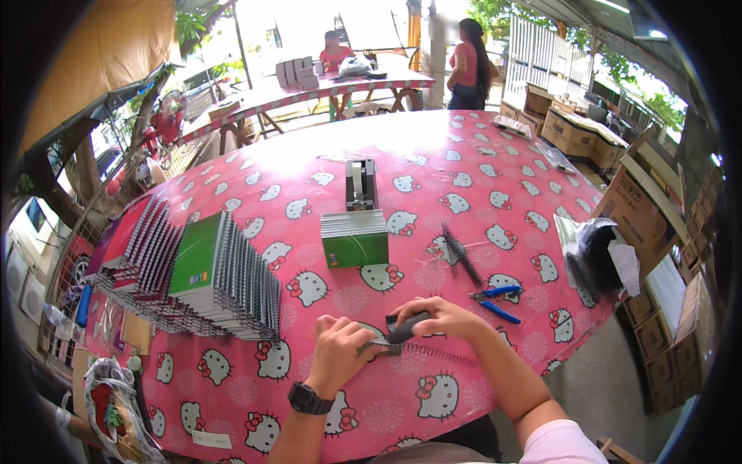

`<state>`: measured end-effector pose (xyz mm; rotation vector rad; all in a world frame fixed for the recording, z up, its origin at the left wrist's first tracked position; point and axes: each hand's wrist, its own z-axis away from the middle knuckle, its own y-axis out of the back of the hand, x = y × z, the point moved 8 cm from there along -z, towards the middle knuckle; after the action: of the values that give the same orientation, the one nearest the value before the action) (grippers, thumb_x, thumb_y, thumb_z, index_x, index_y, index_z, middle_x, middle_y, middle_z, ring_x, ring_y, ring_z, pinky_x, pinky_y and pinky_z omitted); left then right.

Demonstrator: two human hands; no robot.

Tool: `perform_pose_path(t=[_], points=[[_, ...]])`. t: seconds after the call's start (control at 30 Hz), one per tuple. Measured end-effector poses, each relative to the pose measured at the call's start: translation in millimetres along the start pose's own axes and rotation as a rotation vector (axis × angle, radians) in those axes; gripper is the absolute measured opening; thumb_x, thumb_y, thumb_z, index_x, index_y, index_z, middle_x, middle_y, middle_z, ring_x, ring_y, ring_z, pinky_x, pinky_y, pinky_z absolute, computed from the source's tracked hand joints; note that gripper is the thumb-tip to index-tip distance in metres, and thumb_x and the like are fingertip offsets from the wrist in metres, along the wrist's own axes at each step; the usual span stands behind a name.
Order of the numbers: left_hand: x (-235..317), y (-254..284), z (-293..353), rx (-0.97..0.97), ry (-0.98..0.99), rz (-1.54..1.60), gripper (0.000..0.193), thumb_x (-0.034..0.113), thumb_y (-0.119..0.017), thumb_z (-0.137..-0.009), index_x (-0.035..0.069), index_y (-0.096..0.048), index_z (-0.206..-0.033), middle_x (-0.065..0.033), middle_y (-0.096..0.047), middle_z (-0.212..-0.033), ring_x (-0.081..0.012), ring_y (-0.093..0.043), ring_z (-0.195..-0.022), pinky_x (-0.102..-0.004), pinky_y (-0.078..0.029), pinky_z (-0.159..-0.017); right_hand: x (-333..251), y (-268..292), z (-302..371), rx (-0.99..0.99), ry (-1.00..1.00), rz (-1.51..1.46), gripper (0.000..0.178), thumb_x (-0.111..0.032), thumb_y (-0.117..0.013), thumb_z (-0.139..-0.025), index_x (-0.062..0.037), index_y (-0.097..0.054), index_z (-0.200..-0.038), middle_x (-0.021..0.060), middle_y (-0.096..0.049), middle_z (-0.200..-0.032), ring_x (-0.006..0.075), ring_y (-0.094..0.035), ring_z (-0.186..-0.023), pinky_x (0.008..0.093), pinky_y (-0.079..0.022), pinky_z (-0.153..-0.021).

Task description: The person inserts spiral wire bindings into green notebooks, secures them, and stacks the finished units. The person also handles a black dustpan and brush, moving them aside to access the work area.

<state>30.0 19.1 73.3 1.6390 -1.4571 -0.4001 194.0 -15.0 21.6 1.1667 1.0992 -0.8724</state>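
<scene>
My left hand [344,344] is closed on a thin, pale stack with a bit of green, seen edge-on, which looks like a small notebook [376,341]. Beside it, my right hand [439,317] is closed around a dark grey block-like piece [407,329] that meets the stack's edge; its exact kind I cannot make out. From under the right hand a thin dark spiral binding coil [440,354] stretches across the tablecloth. Beyond both hands stands a stack of green notebooks [355,243]. To the right lie blue-handled cutting pliers [497,301] and several loose coils [461,254].
Tall stacks of spiral-bound notebooks [224,271] stand at the left. A tape dispenser [360,184] sits behind the green stack. At the right edge are a black bag [593,255] and cardboard boxes [640,209]. Two people are near a far table [402,80].
</scene>
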Motion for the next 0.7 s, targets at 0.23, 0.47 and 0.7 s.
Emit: perform_pose_path(t=[0.23,0.47,0.7], points=[[-2.4,-1.7,1.2,0.020,0.030,0.030,0.031,0.026,-0.082,-0.064,0.014,-0.067,-0.088,0.0027,-0.064,-0.072,-0.0162,-0.057,-0.070,-0.0353,-0.033,-0.080,8.0,-0.8,0.4,0.038,-0.114,0.064,0.048,-0.042,-0.068,-0.078,-0.0043,-0.065,-0.107,0.0103,-0.061,-0.110,0.0187,-0.055,-0.097,0.0311,-0.042,-0.087],[-9.1,0.3,-0.2,-0.024,0.165,0.121,0.068,0.026,-0.083,-0.064,0.014,-0.052,-0.124,0.0030,-0.066,-0.075,-0.0151,-0.061,-0.076,-0.0372,-0.034,-0.087,-3.9,-6.5,-2.8,0.040,0.023,-0.074,0.051,-0.046,-0.067,-0.078,-0.0038,-0.065,-0.107,0.0100,-0.061,-0.114,0.0208,-0.053,-0.110,0.0348,-0.039,-0.096],[-7.0,-2.0,1.8,-0.053,0.163,0.112,0.080,0.024,-0.083,-0.064,0.014,-0.045,-0.134,0.0020,-0.067,-0.076,-0.0161,-0.063,-0.079,-0.0385,-0.034,-0.091,-8.4,-13.9,-8.9,0.042,0.005,-0.017,0.063,-0.056,-0.067,-0.076,-0.0015,-0.065,-0.107,0.0135,-0.059,-0.116,0.0234,-0.053,-0.110,0.0374,-0.039,-0.096]])
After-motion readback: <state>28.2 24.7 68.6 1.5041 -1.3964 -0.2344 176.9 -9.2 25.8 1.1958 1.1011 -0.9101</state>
